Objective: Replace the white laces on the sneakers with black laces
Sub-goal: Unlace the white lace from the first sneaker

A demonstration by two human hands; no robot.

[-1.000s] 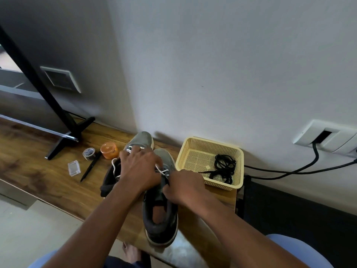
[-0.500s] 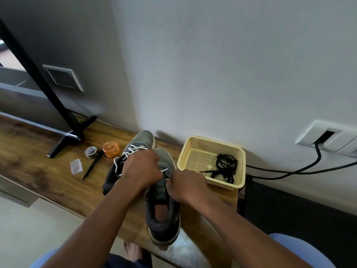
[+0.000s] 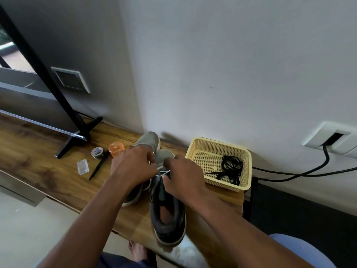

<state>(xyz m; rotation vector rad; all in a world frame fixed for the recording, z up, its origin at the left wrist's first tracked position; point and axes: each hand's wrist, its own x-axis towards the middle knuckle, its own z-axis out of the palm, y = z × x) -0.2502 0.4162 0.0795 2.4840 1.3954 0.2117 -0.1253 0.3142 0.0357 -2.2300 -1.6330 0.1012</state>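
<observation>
Low in the centre of the frame, the nearer sneaker (image 3: 167,215) lies on the wooden table (image 3: 38,167). Just above it, the left hand (image 3: 133,167) and right hand (image 3: 183,176) both pinch its white lace (image 3: 164,172), so unlacing looks barely begun. Further back, at centre right, the black laces (image 3: 231,169) lie untouched in the yellow basket (image 3: 218,144).

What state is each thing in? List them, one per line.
Near grey sneaker: upright, white lace still threaded.
Far grey sneaker: upright, mostly hidden by the left hand.
Left hand: pinching white lace.
Right hand: pinching white lace.
Black laces: bundled in yellow plastic basket.
</observation>
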